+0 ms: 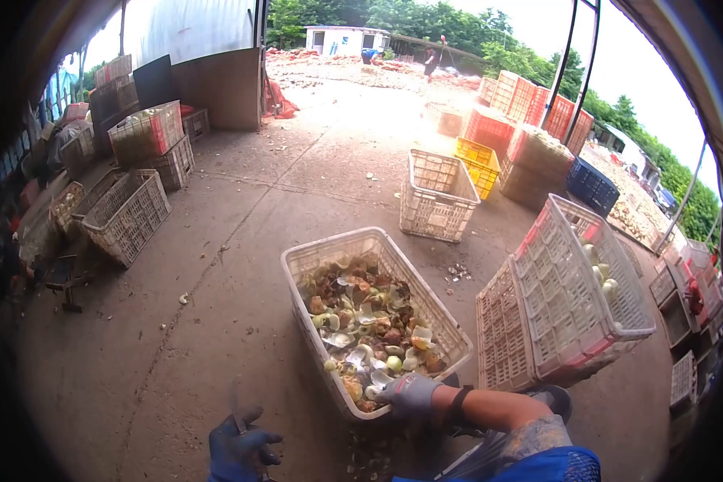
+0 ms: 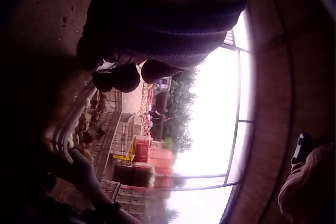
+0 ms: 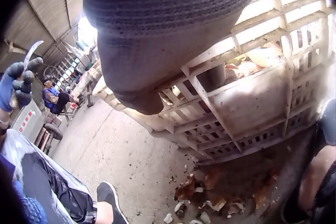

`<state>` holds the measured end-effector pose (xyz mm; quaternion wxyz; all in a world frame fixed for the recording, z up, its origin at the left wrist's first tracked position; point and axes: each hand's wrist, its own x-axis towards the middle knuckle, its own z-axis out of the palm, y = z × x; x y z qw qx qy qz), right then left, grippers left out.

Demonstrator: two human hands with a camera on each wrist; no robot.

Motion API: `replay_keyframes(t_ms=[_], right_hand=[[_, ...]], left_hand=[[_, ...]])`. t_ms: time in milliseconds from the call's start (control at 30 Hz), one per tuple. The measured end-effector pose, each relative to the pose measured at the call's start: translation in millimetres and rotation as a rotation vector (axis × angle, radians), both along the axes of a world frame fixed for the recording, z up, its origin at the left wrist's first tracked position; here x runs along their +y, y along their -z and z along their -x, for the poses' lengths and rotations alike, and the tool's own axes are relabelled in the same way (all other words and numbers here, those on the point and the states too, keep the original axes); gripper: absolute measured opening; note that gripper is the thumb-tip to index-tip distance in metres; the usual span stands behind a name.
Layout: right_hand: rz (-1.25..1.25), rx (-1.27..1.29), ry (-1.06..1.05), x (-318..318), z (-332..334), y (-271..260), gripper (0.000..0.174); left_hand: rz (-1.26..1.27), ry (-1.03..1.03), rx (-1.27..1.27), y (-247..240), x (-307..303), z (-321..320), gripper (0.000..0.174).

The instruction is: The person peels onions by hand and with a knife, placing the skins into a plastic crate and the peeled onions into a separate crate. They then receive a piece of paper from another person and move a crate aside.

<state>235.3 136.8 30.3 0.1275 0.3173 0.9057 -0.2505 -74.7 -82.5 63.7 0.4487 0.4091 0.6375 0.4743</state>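
My left hand point(image 1: 241, 447), in a dark blue glove, grips a small knife with a curved blade point(image 3: 33, 51); it is held out left of a pale plastic crate point(image 1: 300, 301). My right hand point(image 1: 410, 395), in a grey glove, holds the crate's near rim. In the right wrist view its thumb point(image 3: 144, 103) lies outside the wall, while the other fingers go over the rim and are mostly hidden. Onion skins and scraps point(image 1: 369, 321), with a few pale onion pieces, fill much of the crate. The left wrist view is dark around the left glove point(image 2: 157, 29).
Right of the crate, a tilted crate point(image 1: 566, 297) holds peeled onions. An upright crate point(image 1: 438, 213) and a yellow crate point(image 1: 478, 165) stand ahead. Stacked crates point(image 1: 149, 132) line the left side. Loose peel point(image 3: 210, 198) litters the concrete floor. A seated person point(image 3: 55, 97) is in the background.
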Motion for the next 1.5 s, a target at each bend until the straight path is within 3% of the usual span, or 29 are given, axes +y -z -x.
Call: replay_keyframes(t_ms=[67,133,233,367,433,467,533,633,767,867,933,1033,1500], right_hand=[[-0.005,-0.036,-0.007,0.4,-0.1,0.5,0.032],[-0.115,-0.001,-0.138,1.8,-2.4,4.2,0.035],[-0.074,-0.026,-0.101,2.4,-2.6,9.2,0.05],[-0.102,-0.015,-0.133,4.5,-2.4,9.5,0.049],[-0.075,-0.039,-0.156,5.2,-1.7,3.4,0.052],[-0.075,-0.039,-0.156,5.2,-1.7,3.7,0.052],[-0.071,-0.023,-0.156,5.5,-1.8,5.2,0.052],[-0.104,0.024,-0.158,4.0,-2.5,4.5,0.05],[0.023,-0.104,-0.125,3.1,4.0,-10.7,0.04],[0.069,-0.124,-0.071,2.5,4.0,-8.3,0.04],[0.086,-0.115,-0.05,2.2,3.8,-8.1,0.041],[0.072,-0.136,-0.106,3.8,4.1,-12.3,0.041],[0.081,-0.106,-0.051,2.9,3.3,-4.9,0.041]], left_hand=[[-0.023,0.022,-0.005,5.9,-0.7,1.1,0.04],[0.073,-0.066,-0.355,8.6,-0.6,1.4,0.042],[0.022,-0.027,-0.31,16.1,-1.6,2.6,0.043],[0.109,-0.071,-0.393,14.6,-0.2,3.9,0.043],[0.019,0.07,0.057,11.5,-0.8,3.2,0.042],[0.019,0.07,0.057,11.7,-0.9,2.9,0.042],[0.051,-0.017,-0.261,9.9,-0.2,1.6,0.042],[0.083,-0.146,-0.415,-2.2,2.2,-6.8,0.042],[0.136,-0.045,-0.375,5.7,0.9,0.1,0.046],[0.19,-0.103,-0.43,-12.4,9.9,-6.8,0.051],[0.203,-0.283,-0.395,-35.6,28.2,-13.2,0.067],[0.216,-0.136,-0.383,-13.2,5.6,-10.1,0.055],[0.219,-0.082,-0.323,-1.7,3.0,-8.2,0.052]])
